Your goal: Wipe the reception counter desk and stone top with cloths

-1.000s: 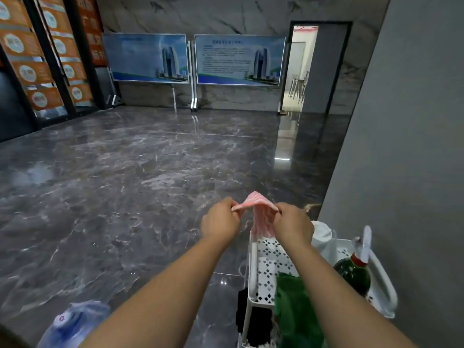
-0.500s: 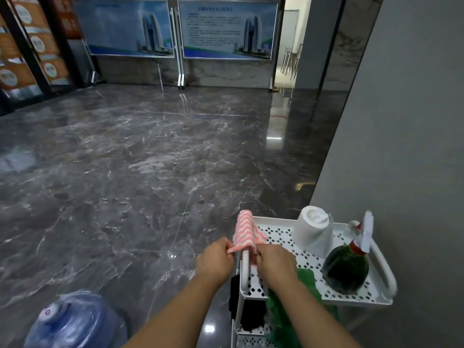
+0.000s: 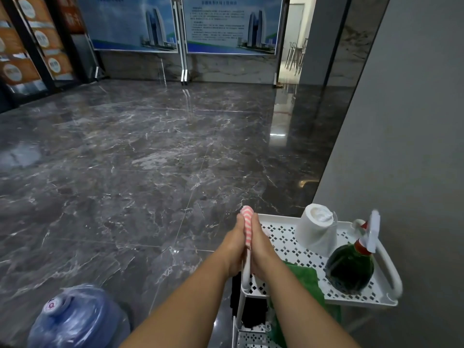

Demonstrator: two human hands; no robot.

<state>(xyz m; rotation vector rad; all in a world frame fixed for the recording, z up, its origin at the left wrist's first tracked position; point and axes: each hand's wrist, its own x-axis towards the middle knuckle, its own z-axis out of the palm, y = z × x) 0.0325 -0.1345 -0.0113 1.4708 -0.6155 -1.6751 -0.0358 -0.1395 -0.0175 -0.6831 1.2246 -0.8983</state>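
Here the cloth [image 3: 247, 228], pink with white stripes, hangs folded over the left rail [image 3: 247, 268] of a white cart [image 3: 356, 301], and both hands sandwich it there. The left hand [image 3: 232, 248] lies on the outer side and the right hand [image 3: 262, 248] on the inner side, above the tray. They are together, palm facing palm, with only the cloth and the rail between them. The fingers look stretched forward along the fabric, pressing it flat rather than curling round it. The thumbs are hidden, so I cannot say whether they hook under. Both forearms run forward from the bottom edge of the view, converging on the rail, with the wrists straight.

The cloth should be light, soft and limp. It will likely sag from any single point and slide off the smooth rail with little resistance. The sensible hold is a pinch at the fold on top, or at two corners if it must open out for wiping. Whether it is damp cannot be told.

On the tray stand a paper roll [image 3: 317, 229] and a dark green bottle [image 3: 350, 268] with a spray head, both apart from the hands. A green cloth [image 3: 305, 277] lies just beside the right forearm. No bench is in view, so this looks like preparation, not wiping. A blue jug [image 3: 75, 320] sits on the marble floor [image 3: 125, 172] to the left.
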